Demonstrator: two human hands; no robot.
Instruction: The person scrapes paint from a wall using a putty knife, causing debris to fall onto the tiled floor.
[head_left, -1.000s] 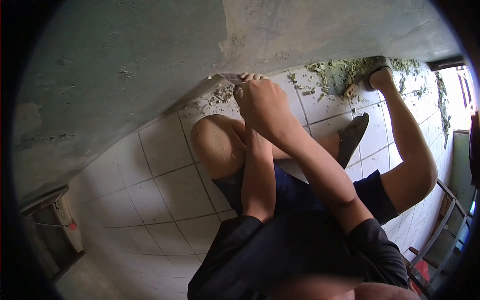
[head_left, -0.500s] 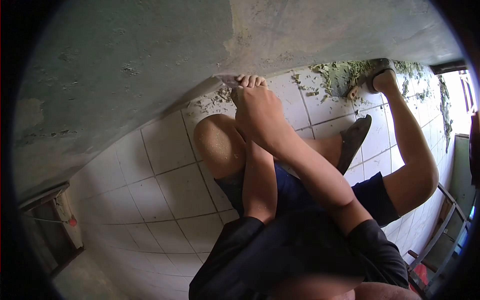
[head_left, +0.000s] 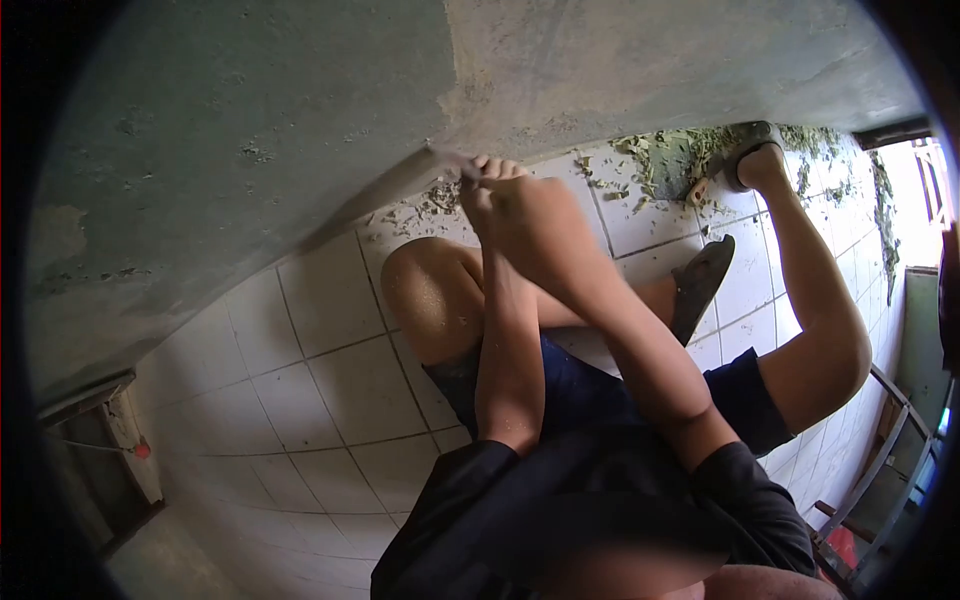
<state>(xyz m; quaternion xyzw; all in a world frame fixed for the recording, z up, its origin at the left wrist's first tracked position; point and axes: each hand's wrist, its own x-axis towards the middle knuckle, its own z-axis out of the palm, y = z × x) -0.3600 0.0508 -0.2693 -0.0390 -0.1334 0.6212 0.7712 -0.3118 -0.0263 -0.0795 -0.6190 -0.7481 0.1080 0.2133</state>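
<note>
Scraper [head_left: 440, 158], a flat metal blade, is held low against the wall [head_left: 300, 120], right where the wall meets the tiled floor [head_left: 330, 380]. Its long axis is seen running from the hands out toward the wall, with the blade tip pressed to the grey-green painted surface. Both hands are stacked together on the handle just behind the blade. The right hand [head_left: 520, 215] lies on top, its fingers clenched around the handle. The left hand [head_left: 485, 170] is mostly hidden under it; only its fingertips are shown, curled round the handle nearest the blade, so its grip cannot be fully told.

Flakes of scraped paint [head_left: 435, 200] are scattered on the floor directly beneath the blade, and a larger heap of flakes [head_left: 680, 150] is piled along the wall base farther off, beside one sandalled foot [head_left: 750, 150]. A second sandal [head_left: 700, 280] is seen on the tiles, away from the wall. No containers are seen. The person is crouched, knees bent up beside the arms.
</note>
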